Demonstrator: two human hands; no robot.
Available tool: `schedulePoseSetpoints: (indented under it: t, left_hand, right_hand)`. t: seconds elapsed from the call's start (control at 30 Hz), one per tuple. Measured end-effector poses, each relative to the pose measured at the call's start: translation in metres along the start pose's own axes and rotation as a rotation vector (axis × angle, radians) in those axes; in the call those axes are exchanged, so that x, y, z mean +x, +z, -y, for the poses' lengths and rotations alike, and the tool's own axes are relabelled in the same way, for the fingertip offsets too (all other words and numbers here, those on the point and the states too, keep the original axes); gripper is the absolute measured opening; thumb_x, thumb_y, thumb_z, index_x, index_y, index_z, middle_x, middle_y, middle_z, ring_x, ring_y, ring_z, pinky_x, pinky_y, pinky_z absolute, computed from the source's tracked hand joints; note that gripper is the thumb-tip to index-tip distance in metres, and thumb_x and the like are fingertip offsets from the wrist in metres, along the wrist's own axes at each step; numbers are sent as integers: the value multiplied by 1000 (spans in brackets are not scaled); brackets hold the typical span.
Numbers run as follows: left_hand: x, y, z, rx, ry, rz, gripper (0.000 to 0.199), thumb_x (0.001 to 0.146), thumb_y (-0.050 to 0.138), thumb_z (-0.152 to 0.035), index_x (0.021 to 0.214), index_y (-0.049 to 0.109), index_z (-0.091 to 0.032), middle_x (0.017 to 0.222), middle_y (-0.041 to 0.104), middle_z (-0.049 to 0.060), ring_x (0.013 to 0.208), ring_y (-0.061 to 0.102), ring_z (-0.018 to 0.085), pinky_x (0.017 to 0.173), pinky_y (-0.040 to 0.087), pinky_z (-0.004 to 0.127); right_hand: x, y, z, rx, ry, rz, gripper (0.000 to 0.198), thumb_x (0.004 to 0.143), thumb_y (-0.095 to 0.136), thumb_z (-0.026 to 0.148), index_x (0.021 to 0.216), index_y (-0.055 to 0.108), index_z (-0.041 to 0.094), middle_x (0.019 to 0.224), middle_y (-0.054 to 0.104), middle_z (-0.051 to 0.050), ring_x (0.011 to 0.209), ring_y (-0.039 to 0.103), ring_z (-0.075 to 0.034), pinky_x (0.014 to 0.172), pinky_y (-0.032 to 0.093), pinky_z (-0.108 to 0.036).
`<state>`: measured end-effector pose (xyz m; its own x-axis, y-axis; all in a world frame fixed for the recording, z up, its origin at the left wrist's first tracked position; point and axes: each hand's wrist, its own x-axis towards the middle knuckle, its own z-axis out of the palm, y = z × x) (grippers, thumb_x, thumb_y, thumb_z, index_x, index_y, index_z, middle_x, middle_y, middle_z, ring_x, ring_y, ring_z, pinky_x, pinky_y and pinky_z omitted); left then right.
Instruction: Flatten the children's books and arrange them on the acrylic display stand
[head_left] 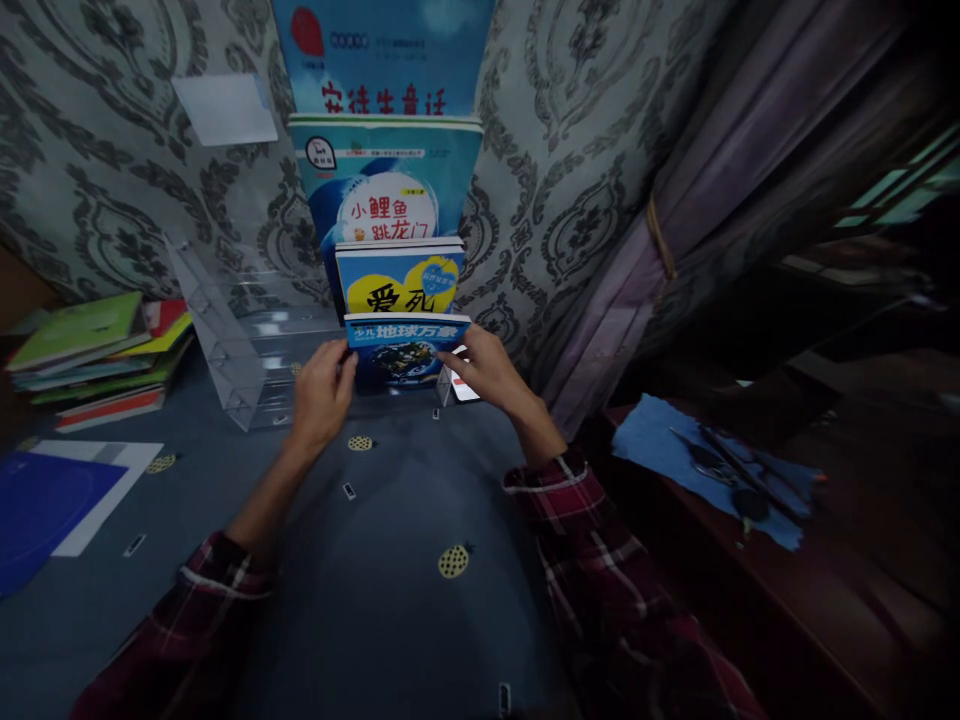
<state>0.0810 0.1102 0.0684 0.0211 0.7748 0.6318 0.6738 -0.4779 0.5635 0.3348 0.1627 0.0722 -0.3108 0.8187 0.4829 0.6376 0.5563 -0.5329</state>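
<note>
A small blue book (405, 360) with Chinese lettering and a globe picture stands at the front of a clear tiered rack (225, 340). My left hand (322, 395) is closed at the book's left edge, thumb upright beside it. On the other edge, my right hand (487, 370) grips the book, its thumb on the cover and its fingers partly hidden behind. Rising behind are a yellow-and-blue book (397, 280), a teal picture book (390, 175) and a large blue book (382, 50), each higher than the one in front.
Stacked books and booklets (105, 350) lie left of the rack. Nearer sits a dark blue folder (52, 505) over white paper. A tied purple curtain (637, 220) hangs at right, above a blue cloth (705, 460) holding dark items. Patterned wallpaper (570, 130) backs the table (375, 590).
</note>
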Motion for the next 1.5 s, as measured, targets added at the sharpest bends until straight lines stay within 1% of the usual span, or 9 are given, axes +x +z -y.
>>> schedulePoseSetpoints:
  t: [0.1, 0.23, 0.4, 0.5, 0.67, 0.9, 1.03, 1.27, 1.5]
  left_hand:
    - [-3, 2, 2, 213, -13, 50, 23, 100, 44, -31, 98, 63, -19, 89, 68, 7, 83, 64, 22, 78, 47, 32]
    - [-5, 7, 9, 311, -77, 81, 19, 101, 44, -31, 104, 60, -20, 84, 70, 6, 75, 66, 22, 69, 44, 30]
    - [-8, 16, 18, 419, -128, 168, 18, 101, 46, -31, 103, 60, -20, 82, 72, 7, 74, 68, 23, 68, 45, 30]
    - [-10, 19, 19, 433, -166, 202, 21, 102, 43, -30, 103, 62, -20, 82, 72, 9, 76, 69, 25, 71, 46, 32]
    - [-11, 21, 17, 422, -235, 241, 24, 102, 42, -30, 108, 62, -19, 80, 71, 9, 77, 68, 26, 73, 45, 34]
    - [-11, 25, 20, 433, -216, 231, 25, 102, 40, -28, 105, 64, -20, 77, 70, 8, 76, 68, 25, 72, 44, 32]
    - [-11, 25, 20, 466, -232, 251, 26, 102, 40, -28, 108, 63, -19, 79, 71, 9, 76, 69, 26, 72, 44, 33]
    - [-13, 25, 24, 396, -218, 249, 27, 101, 38, -29, 105, 62, -20, 74, 69, 9, 71, 66, 26, 69, 44, 34]
    - [-12, 18, 18, 422, -230, 315, 28, 104, 36, -29, 109, 63, -20, 76, 69, 8, 72, 67, 25, 70, 43, 33]
  right_hand:
    - [-1, -1, -2, -95, 7, 4, 8, 90, 67, 24, 94, 64, 19, 100, 67, -9, 85, 63, -23, 77, 50, -34]
    - [-2, 1, -2, -150, 47, -30, 8, 89, 66, 28, 92, 62, 21, 88, 68, -5, 81, 62, -24, 75, 47, -34]
    - [-2, 4, -5, -133, 106, -94, 13, 88, 65, 28, 98, 63, 19, 92, 72, -8, 82, 65, -24, 74, 46, -34]
    - [-2, 4, -7, -119, 154, -112, 14, 88, 66, 28, 100, 64, 19, 95, 74, -8, 85, 68, -25, 75, 48, -34]
    - [-2, 3, -6, -69, 224, -53, 20, 88, 67, 24, 106, 69, 17, 92, 78, -10, 86, 72, -26, 77, 51, -34]
    - [-1, 5, -6, -56, 217, -57, 16, 89, 63, 22, 99, 75, 17, 84, 78, -8, 81, 72, -25, 73, 52, -34]
    - [-1, 5, -4, -91, 222, -54, 15, 89, 63, 19, 96, 76, 15, 87, 78, -10, 83, 73, -26, 74, 51, -35]
    - [-1, 5, -6, -92, 222, -63, 13, 88, 65, 21, 95, 75, 16, 87, 78, -10, 80, 73, -26, 73, 51, -35]
    - [-3, 2, -8, -60, 184, -44, 13, 89, 65, 23, 96, 74, 17, 88, 79, -10, 82, 74, -25, 72, 52, -33]
